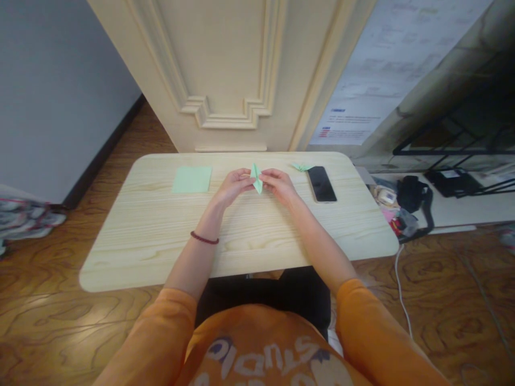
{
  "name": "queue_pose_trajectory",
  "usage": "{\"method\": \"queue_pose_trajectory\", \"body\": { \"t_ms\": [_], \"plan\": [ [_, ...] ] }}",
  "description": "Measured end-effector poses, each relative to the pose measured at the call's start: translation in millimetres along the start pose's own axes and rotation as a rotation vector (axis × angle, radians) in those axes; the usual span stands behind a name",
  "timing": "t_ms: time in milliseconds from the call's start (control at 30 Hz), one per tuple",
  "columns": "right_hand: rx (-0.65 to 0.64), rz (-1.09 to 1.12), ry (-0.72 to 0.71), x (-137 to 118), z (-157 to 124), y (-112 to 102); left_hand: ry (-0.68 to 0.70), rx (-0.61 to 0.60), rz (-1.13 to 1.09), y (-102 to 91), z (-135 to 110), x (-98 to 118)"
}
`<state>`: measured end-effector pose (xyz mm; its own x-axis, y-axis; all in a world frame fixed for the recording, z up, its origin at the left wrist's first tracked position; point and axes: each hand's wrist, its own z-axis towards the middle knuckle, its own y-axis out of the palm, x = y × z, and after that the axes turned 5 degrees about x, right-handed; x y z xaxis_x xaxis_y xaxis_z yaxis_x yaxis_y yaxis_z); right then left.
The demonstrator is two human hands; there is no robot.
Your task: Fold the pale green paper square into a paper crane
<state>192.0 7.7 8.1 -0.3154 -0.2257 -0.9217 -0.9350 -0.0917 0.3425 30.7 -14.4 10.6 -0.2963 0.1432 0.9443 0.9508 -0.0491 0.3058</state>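
Between both hands, a little above the far half of the table, is a small folded piece of green paper, pointed at its top and bottom. My left hand pinches its left side, fingers closed. From the other side, my right hand grips it between thumb and fingers. A stack of square green paper lies flat to the left of my hands. To the right, another folded green paper shape rests beside the top of a dark-screened phone.
The light wood-grain table has rounded corners and stands against a cream panelled surface. Right of it, a low shelf carries a black bag and assorted items. A white cable hangs near the right corner.
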Motion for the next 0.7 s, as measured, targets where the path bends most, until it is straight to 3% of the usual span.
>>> {"method": "queue_pose_trajectory", "body": {
  "t_ms": [433,700],
  "plan": [
    [0.011,-0.021,0.002,0.4,1.8,0.5,0.008,-0.015,0.056,-0.2,0.1,2.2],
    [0.023,-0.026,-0.019,0.6,2.4,1.2,0.016,0.054,0.078,-1.8,0.1,0.3]
  ]
}}
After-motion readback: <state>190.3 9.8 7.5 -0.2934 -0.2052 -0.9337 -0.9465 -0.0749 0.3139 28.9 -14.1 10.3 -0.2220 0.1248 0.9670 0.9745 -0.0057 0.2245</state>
